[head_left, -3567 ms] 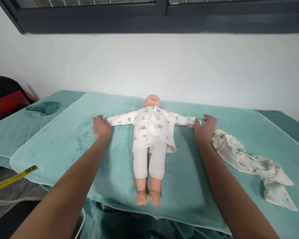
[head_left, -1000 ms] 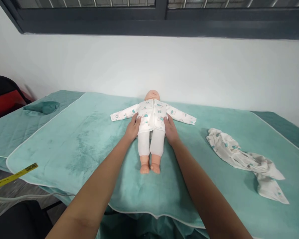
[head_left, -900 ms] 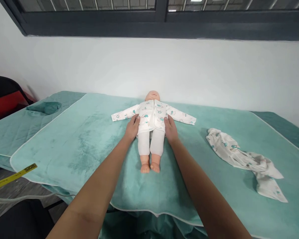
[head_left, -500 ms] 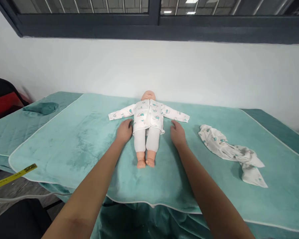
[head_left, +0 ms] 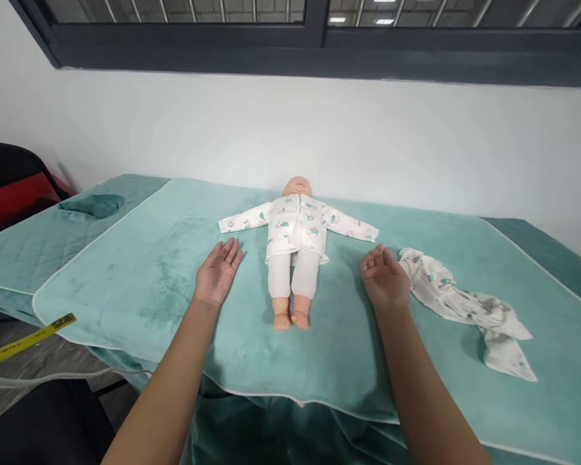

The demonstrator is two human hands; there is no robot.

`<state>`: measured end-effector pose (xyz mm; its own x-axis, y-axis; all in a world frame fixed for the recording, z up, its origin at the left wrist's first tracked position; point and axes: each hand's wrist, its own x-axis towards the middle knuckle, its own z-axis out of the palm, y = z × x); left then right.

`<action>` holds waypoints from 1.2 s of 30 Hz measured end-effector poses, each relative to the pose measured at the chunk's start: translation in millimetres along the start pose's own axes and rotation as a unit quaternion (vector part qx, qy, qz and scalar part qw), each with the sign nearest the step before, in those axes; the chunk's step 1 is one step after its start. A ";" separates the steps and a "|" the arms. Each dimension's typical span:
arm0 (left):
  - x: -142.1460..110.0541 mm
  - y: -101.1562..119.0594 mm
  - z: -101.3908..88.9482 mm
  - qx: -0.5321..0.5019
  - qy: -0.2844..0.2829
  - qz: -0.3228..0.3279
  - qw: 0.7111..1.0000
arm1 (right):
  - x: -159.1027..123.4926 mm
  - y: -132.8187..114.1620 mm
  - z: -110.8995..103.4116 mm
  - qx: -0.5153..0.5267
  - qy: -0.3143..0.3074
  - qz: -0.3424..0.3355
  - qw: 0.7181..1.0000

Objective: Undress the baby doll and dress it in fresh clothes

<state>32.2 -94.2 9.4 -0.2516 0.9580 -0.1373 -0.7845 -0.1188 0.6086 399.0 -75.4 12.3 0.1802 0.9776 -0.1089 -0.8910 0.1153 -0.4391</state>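
A baby doll (head_left: pixel 281 305) lies on its back in the middle of a green padded mat (head_left: pixel 252 361), head toward the wall. It wears a white printed jacket (head_left: pixel 297 226) with both sleeves spread out, over white legs; its feet are bare. Palm up, my left hand (head_left: pixel 217 272) is open to the left of the doll, below the sleeve, holding nothing. On the other side my right hand (head_left: pixel 385 276) is also palm up with fingers slightly curled and apart, nothing in it. Just right of that hand lies a crumpled white printed cloth (head_left: pixel 465 307).
A white wall (head_left: pixel 290 123) and a dark window frame (head_left: pixel 314 55) rise behind the bed. At the left are a red and black chair (head_left: pixel 19 194), a small green cushion-like piece (head_left: pixel 93 205), a yellow strap (head_left: pixel 29 339) and a pale cable (head_left: pixel 68 376).
Both my hands have moved outward from the doll's sides and turned palm up. The view has shifted slightly left; doll and cloth lie as before.
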 end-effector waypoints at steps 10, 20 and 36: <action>-24.1 4.5 -2.5 -0.022 0.033 -0.034 0.999 | -34.2 10.2 -18.5 -0.348 0.031 -0.198 0.916; -48.2 -4.2 -2.9 0.108 -0.020 0.018 0.994 | -49.6 -88.2 -48.3 -0.910 0.085 -0.294 0.279; -111.2 -25.6 46.6 0.361 -0.245 0.040 0.899 | -131.2 85.2 88.5 -0.609 -0.263 -0.145 0.734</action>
<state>106.7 -185.5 45.5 0.1275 0.9750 0.1822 -0.1575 -0.1614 0.9742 262.6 -178.3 68.1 -0.1829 0.9128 0.3652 0.2441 0.4020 -0.8825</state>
